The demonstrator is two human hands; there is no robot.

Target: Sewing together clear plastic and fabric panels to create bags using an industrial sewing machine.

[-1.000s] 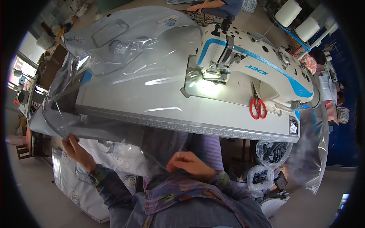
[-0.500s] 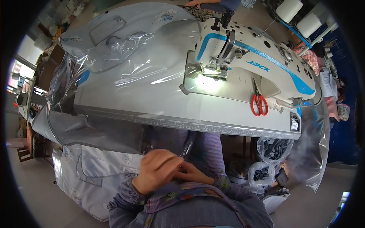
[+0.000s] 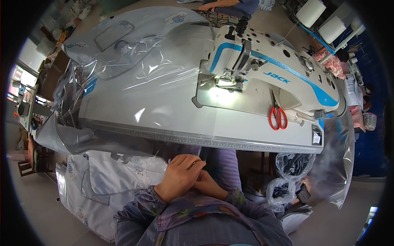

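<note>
In front of my waist my two hands meet below the table edge. My left hand (image 3: 179, 174) lies over the fingertips of the other, its fingers bent and closed. My right hand (image 3: 210, 185) reaches in from the right, its fingers mostly hidden behind the left. Whatever lies between them, if anything, I cannot make out. Beside my left wrist hangs pale grey-white printed fabric (image 3: 111, 174) with dark piping. Clear plastic film (image 3: 139, 115) covers the left of the table, joined to more printed fabric (image 3: 143, 20) at the back.
A white and blue sewing machine (image 3: 271, 65) stands lit at centre right. Red-handled scissors (image 3: 278, 117) lie beside it. A ruler strip (image 3: 184, 137) runs along the table's front edge. Plastic bags of dark pieces (image 3: 293, 164) hang below right. Thread cones (image 3: 310, 13) stand behind.
My left hand has shifted slightly right and its motion blur has gone; both hands stay together. The fabric by my left wrist shows more of its print. The view has moved slightly.
</note>
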